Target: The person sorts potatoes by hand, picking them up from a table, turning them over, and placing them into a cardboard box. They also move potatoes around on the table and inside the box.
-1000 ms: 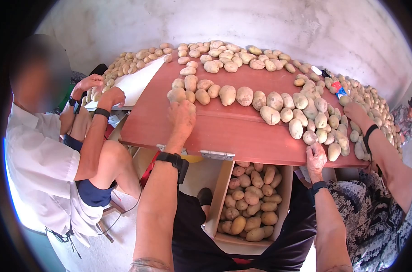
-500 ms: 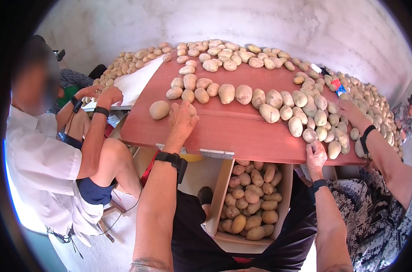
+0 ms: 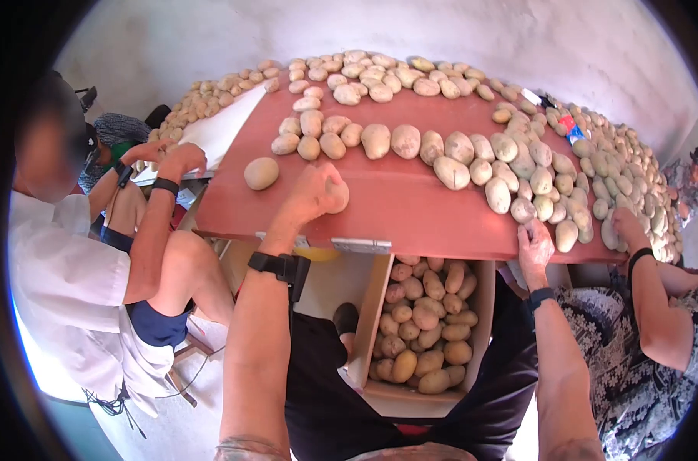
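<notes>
My left hand [image 3: 312,192] is closed round a potato [image 3: 337,197] just over the near part of the red board [image 3: 426,211]. A larger lone potato [image 3: 261,174] lies to the left of that hand, and a row of potatoes [image 3: 376,141] runs beyond it. My right hand [image 3: 535,250] rests at the board's near edge with its fingers curled, right by a pinkish potato [image 3: 523,210] at the border of a dense heap [image 3: 545,180]. Whether those fingers grip anything is hidden.
Below the board, between my legs, stands a cardboard box [image 3: 483,338] of potatoes. A person in a white shirt [image 3: 68,284] sits at left by a white board [image 3: 230,127]. At right, another person's hand [image 3: 632,230] reaches into the heap. Metal hinges [image 3: 362,245] line the edge.
My left hand has moved right with the potato, away from the lone one. My right hand stays at the edge. The right-hand co-worker's hand has come lower, nearer the edge.
</notes>
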### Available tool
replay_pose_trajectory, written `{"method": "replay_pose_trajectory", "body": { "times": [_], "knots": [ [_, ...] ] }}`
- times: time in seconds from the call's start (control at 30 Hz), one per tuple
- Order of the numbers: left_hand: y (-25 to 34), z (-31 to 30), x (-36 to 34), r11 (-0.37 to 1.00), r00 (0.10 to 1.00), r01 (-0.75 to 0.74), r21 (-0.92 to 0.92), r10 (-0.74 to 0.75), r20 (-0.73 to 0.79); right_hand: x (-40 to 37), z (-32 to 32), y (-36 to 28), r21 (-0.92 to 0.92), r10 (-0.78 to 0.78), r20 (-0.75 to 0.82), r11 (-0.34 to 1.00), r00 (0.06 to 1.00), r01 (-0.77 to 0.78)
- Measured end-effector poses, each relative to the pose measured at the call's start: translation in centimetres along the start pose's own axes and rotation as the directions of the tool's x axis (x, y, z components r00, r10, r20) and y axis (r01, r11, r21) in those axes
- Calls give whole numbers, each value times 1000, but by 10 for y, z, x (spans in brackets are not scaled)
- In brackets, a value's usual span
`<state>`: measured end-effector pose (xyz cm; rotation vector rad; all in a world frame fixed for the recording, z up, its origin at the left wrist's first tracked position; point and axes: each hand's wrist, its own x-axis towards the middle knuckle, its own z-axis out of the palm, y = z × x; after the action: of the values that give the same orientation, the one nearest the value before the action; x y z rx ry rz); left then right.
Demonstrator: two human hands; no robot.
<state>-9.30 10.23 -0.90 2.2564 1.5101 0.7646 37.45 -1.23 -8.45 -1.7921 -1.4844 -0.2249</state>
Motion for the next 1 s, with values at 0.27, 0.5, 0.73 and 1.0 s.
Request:
{"method": "replay_pose_trajectory", "body": {
  "times": [0.27,0.5,0.73,1.0],
  "knots": [
    [-2,19,1,995,995,-80,53,83,-50,1,4,6,7,3,5,1000,1000,-3],
    [47,5,-9,983,956,-33,-179,83,280,3,7,9,-19,48,13,999,999,-47],
    [126,24,-45,866,654,-208,-455,469,594,3,10,12,-18,67,12,998,998,-67],
    [151,59,-71,927,440,-191,-323,375,816,5,11,11,-37,65,15,997,998,-65]
  ]
}}
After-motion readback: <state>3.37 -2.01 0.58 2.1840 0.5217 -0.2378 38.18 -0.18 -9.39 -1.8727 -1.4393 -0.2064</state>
